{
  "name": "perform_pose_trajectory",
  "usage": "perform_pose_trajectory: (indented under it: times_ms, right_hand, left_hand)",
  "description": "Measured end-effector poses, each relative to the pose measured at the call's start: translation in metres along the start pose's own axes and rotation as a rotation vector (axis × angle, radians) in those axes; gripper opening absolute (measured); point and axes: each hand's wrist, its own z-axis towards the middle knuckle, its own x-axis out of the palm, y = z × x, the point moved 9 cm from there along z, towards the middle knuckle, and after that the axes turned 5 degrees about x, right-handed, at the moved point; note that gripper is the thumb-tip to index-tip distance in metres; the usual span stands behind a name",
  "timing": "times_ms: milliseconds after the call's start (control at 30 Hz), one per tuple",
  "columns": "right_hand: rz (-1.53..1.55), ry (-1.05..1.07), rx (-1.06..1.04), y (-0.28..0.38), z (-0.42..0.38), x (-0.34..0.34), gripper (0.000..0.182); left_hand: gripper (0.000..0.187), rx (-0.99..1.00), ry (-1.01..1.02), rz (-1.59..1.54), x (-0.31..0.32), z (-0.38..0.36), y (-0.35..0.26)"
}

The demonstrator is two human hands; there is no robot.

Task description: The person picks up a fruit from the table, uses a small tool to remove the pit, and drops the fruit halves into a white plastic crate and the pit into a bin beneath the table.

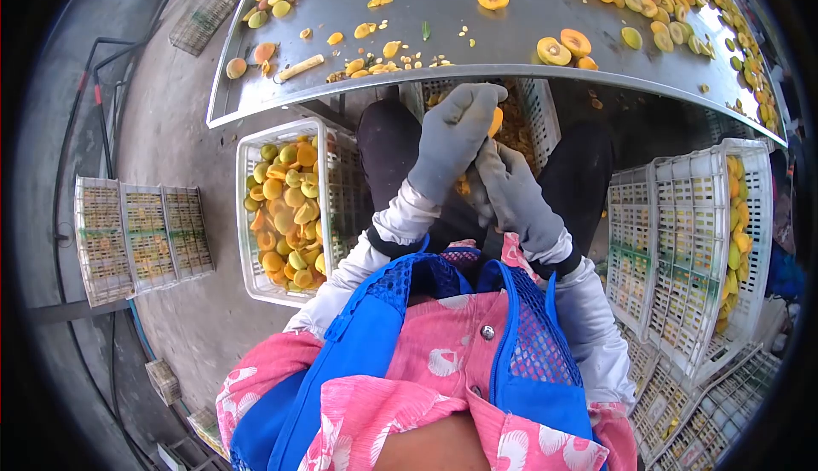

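My left hand (pixel 452 137), in a grey glove, is closed with its fingers curled round an orange fruit piece (pixel 496 122), which partly shows at its right side. Just below and to the right, my right hand (pixel 517 197), also gloved in grey, has its fingers bent together close to the piece; what they hold is hidden. Both hands are in front of the metal table's near edge (pixel 375 85), above a crate (pixel 542 117) of fruit pieces between the knees.
Cut fruit (pixel 554 51), scraps and a wooden-looking handle (pixel 300 67) lie on the table. A white crate (pixel 244 215) of fruit halves stands at the left. Crates (pixel 673 249) with fruit stand at the right; more crates (pixel 141 237) are farther left.
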Motion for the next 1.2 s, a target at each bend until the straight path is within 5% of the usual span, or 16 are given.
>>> perform_pose_trajectory:
  times_ms: [67, 133, 300, 367, 500, 567, 600, 700, 800, 900, 967, 1067, 1167, 1200]
  right_hand:
    - [-0.020, 0.023, 0.025, 0.004, -0.008, -0.003, 0.042]
    - [0.146, 0.271, 0.361, -0.005, -0.023, 0.012, 0.045]
    - [0.301, 0.434, 0.373, -0.003, -0.023, 0.013, 0.050]
    - [0.406, 0.512, 0.408, -0.010, -0.020, 0.017, 0.049]
    - [0.583, 0.700, 0.411, -0.022, -0.012, 0.021, 0.049]
    - [0.547, 0.632, 0.377, -0.028, -0.002, 0.017, 0.050]
    - [0.521, 0.559, 0.346, -0.032, 0.002, 0.014, 0.050]
    - [0.454, 0.492, 0.421, -0.037, 0.001, 0.009, 0.051]
    - [0.517, 0.550, 0.429, -0.038, 0.004, 0.015, 0.051]
    - [0.489, 0.473, 0.416, -0.038, 0.011, 0.016, 0.052]
    - [0.392, 0.414, 0.378, -0.038, 0.015, 0.017, 0.053]
    - [0.248, 0.375, 0.337, -0.046, 0.020, 0.015, 0.053]
    - [0.424, 0.324, 0.296, -0.037, 0.024, 0.001, 0.051]
    - [0.428, 0.320, 0.291, -0.035, 0.026, -0.001, 0.051]
  left_hand:
    - [0.031, -0.038, -0.025, -0.010, 0.000, -0.007, 0.010]
    - [0.033, -0.089, 0.077, -0.088, 0.000, -0.007, 0.016]
    - [0.042, -0.205, 0.223, -0.065, 0.014, 0.004, 0.016]
    - [0.043, -0.178, 0.334, 0.369, 0.017, 0.010, 0.019]
    - [0.042, -0.122, 0.348, 0.281, 0.019, 0.007, 0.029]
    - [0.044, -0.295, 0.133, -0.210, 0.010, 0.004, 0.054]
    - [0.044, -0.302, 0.133, -0.210, 0.010, 0.002, 0.061]
    - [0.046, -0.266, 0.128, 0.035, 0.004, 0.004, 0.064]
    - [0.050, -0.137, 0.353, 0.313, 0.014, 0.010, 0.049]
    - [0.055, -0.305, 0.207, -0.057, 0.011, 0.004, 0.062]
    - [0.060, -0.527, -0.089, -0.297, -0.008, -0.010, 0.082]
    - [0.059, -0.407, -0.379, -0.531, -0.055, -0.013, 0.096]
    - [0.048, -0.192, -0.691, -0.219, -0.190, -0.029, 0.071]
    - [0.041, -0.053, -1.120, 0.299, -0.252, -0.050, 0.047]
